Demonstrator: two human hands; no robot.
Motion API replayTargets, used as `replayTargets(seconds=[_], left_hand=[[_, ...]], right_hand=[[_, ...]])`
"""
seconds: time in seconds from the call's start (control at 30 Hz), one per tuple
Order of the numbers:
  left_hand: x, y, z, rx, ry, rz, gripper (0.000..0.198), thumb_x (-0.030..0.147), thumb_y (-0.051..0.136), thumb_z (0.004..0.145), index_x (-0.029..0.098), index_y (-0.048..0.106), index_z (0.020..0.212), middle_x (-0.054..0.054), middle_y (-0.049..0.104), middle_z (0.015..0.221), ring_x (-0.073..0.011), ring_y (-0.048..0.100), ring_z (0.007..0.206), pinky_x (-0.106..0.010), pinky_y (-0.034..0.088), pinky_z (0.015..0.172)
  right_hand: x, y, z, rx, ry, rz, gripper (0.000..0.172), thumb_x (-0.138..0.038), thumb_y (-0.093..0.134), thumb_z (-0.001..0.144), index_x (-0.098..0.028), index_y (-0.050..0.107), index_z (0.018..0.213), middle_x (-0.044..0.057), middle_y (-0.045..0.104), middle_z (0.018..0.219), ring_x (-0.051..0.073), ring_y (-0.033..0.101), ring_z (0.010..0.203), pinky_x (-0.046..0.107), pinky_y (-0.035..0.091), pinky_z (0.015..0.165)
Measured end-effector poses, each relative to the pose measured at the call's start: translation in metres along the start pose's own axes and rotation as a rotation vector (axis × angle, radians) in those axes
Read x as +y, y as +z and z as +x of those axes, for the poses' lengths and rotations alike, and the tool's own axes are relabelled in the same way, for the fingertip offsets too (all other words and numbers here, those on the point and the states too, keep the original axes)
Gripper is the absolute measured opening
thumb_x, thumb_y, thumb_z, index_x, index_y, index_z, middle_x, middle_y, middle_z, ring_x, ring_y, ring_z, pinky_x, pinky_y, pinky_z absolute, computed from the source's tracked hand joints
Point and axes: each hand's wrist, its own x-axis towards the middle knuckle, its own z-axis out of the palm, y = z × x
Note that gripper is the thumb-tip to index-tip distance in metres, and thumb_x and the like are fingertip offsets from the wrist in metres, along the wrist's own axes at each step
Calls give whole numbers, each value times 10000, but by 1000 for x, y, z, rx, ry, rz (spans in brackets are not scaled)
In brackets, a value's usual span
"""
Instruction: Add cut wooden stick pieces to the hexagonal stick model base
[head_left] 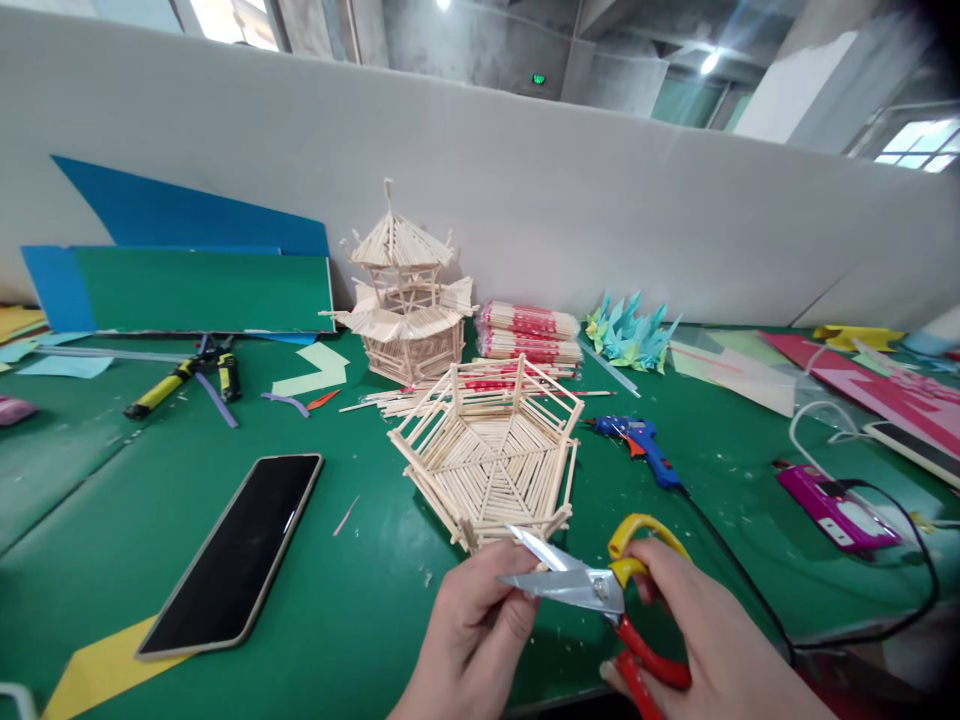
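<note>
My right hand [709, 625] is closed round a pair of scissors [589, 588] with one yellow and one red handle, their blades parted and pointing left. In a pinch, my left hand [476, 625] grips a thin wooden stick [541, 567]; only its short pale end shows, between the blades, and the rest is hidden by the fingers. Just beyond both hands sits an open six-sided frame of wooden sticks [495, 465], its floor laid in a web-like pattern. Behind that stands a two-tiered stick pavilion [409, 320] with a pointed roof.
A blue glue gun [637, 445] lies right of the frame, its black cord running toward the front edge. Packs of sticks [529, 335] lie behind. On the left are a phone [236, 555] and yellow-handled pliers [184, 378]. A magenta power box [836, 510] rests at right.
</note>
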Motion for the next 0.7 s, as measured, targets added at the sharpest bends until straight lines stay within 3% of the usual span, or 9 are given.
replayTargets(seconds=[0.13, 0.47, 0.7], left_hand=[[1, 1, 0, 4, 40, 7, 151, 89, 489, 797, 190, 600, 787, 16, 590, 671, -99, 555, 611, -161, 446, 588], [3, -1, -1, -55, 17, 13, 174, 124, 460, 832, 200, 616, 836, -14, 601, 702, -130, 578, 642, -203, 461, 614], [1, -1, -2, -97, 66, 87, 171, 102, 447, 822, 189, 595, 824, -13, 568, 665, -131, 562, 607, -208, 448, 582]], right_hand=[[-1, 0, 0, 6, -14, -24, 544, -260, 620, 601, -164, 358, 1067, 97, 662, 887, 208, 664, 736, 250, 532, 593], [-5, 5, -4, -86, 139, 67, 305, -284, 582, 597, -191, 486, 871, 86, 673, 782, 218, 655, 630, 248, 502, 485], [-4, 8, -11, -104, 156, 142, 376, -243, 577, 592, -194, 518, 959, 61, 684, 773, 213, 658, 656, 224, 498, 521]])
